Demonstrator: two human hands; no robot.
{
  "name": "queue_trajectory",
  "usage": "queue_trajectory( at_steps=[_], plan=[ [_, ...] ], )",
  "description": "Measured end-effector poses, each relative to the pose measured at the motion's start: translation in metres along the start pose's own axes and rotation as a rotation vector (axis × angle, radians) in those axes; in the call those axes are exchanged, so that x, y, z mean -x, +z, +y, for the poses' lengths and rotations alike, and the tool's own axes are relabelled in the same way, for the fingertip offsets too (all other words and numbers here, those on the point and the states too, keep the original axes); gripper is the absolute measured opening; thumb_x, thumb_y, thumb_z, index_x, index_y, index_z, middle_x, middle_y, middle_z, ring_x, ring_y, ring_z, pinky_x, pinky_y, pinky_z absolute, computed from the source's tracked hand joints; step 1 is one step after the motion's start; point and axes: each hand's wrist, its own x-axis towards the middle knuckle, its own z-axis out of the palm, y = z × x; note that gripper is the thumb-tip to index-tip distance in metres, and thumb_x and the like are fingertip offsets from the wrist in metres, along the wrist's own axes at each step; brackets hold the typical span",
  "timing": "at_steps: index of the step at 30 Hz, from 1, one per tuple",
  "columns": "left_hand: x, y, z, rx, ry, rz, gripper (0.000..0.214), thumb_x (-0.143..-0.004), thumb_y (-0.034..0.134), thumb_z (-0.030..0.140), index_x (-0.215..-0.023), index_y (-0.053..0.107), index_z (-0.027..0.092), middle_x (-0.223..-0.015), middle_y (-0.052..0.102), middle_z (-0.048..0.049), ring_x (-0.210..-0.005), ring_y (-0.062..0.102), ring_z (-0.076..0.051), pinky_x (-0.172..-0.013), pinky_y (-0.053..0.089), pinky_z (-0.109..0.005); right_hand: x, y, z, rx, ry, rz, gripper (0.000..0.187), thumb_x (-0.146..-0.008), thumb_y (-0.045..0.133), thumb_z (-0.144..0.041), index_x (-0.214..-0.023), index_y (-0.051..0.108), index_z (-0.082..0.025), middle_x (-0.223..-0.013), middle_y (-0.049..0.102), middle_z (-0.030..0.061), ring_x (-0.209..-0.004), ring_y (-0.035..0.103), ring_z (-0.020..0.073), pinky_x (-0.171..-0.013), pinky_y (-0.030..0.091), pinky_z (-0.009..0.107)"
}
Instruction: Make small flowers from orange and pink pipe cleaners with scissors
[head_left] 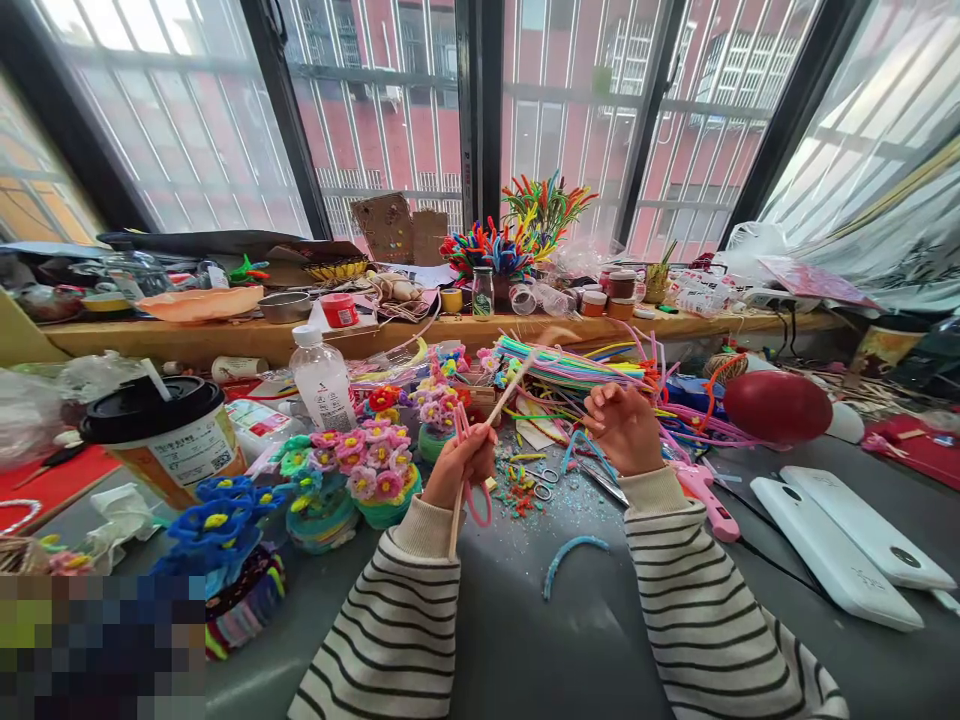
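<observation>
My left hand [463,462] is closed around a thin pale stick [510,388], which slants up and to the right. A pink pipe cleaner [480,508] is held in the same hand, its loop hanging below the fingers. The stick's upper end is blurred. To the right, my right hand [624,428] is raised with its fingers loosely bent and apart, and nothing shows in it. A light blue pipe cleaner [574,440] lies bent beside it. Scissors [546,482] rest among colourful clippings [517,490] between the hands. A short blue piece [562,560] lies nearer on the grey table [525,650].
Pots of fuzzy flowers [379,465] and blue flowers [217,535] stand at left, near a lidded cup [169,440] and a bottle [322,380]. Pipe cleaner bundles [577,362] lie behind the hands. At right are a pink glue gun [706,498] and white devices [832,550].
</observation>
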Motion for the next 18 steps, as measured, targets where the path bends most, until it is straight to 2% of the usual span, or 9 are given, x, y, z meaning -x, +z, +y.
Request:
queue_trajectory(
  at_steps=[3,5,8,10,12,15,18],
  plan=[
    [0.0,-0.001,-0.002,-0.017,-0.054,-0.077,0.02,-0.068,0.045,0.032,-0.063,0.048,0.013,-0.027,0.02,0.0105,-0.023,0.014,-0.001,-0.027,0.01,-0.016,-0.001,0.001,0.001,-0.067,0.044,0.009,0.044,-0.072,0.016,-0.055,-0.073,0.047,-0.024,-0.065,0.044,-0.0011,-0.05,0.039,0.0091,-0.041,0.032,0.02],
    [0.0,-0.001,-0.003,-0.022,-0.07,-0.112,0.02,-0.069,0.044,0.032,-0.064,0.048,0.013,-0.028,0.021,0.0102,-0.024,0.015,-0.001,-0.028,0.011,-0.015,-0.001,0.006,0.006,-0.098,0.137,-0.071,0.041,-0.071,0.024,-0.054,-0.081,0.049,-0.023,-0.069,0.046,-0.0006,-0.05,0.04,0.0078,-0.04,0.031,0.019],
    [0.0,-0.001,-0.006,-0.021,-0.073,-0.144,0.02,-0.07,0.042,0.032,-0.065,0.048,0.013,-0.028,0.021,0.01,-0.025,0.015,-0.001,-0.028,0.012,-0.015,0.003,0.022,0.018,-0.034,0.329,-0.293,0.031,-0.068,0.044,-0.043,-0.087,0.05,-0.02,-0.07,0.05,0.0005,-0.049,0.043,0.0071,-0.039,0.031,0.018],
    [0.001,0.0,-0.01,-0.021,-0.089,-0.161,0.021,-0.071,0.041,0.032,-0.066,0.049,0.013,-0.029,0.021,0.0101,-0.025,0.014,-0.001,-0.028,0.012,-0.015,0.007,0.034,0.025,-0.02,0.33,-0.353,0.03,-0.067,0.048,-0.037,-0.091,0.05,-0.02,-0.066,0.05,-0.0008,-0.046,0.041,0.0056,-0.039,0.03,0.017],
    [0.002,0.002,-0.013,-0.034,-0.137,-0.193,0.022,-0.072,0.04,0.032,-0.067,0.049,0.012,-0.03,0.021,0.0101,-0.025,0.014,-0.001,-0.028,0.012,-0.015,0.01,0.044,0.032,-0.042,0.271,-0.31,0.025,-0.066,0.051,-0.033,-0.088,0.052,-0.02,-0.058,0.047,-0.0035,-0.042,0.038,0.0039,-0.037,0.028,0.016],
    [0.004,0.006,-0.016,-0.076,-0.205,-0.232,0.019,-0.071,0.042,0.029,-0.072,0.05,0.011,-0.032,0.026,0.0092,-0.026,0.019,-0.001,-0.029,0.014,-0.015,0.009,0.047,0.04,-0.114,0.178,-0.158,0.017,-0.067,0.05,-0.032,-0.072,0.057,-0.018,-0.051,0.044,-0.0047,-0.04,0.038,0.0032,-0.035,0.027,0.015],
    [0.005,0.008,-0.014,-0.07,-0.134,-0.157,0.021,-0.069,0.047,0.024,-0.088,0.048,0.015,-0.037,0.036,0.0075,-0.03,0.028,-0.002,-0.031,0.018,-0.015,0.005,0.039,0.043,-0.235,0.112,0.013,0.02,-0.067,0.05,-0.034,-0.06,0.055,-0.016,-0.056,0.05,-0.0033,-0.045,0.043,0.0034,-0.04,0.033,0.015]
  ],
)
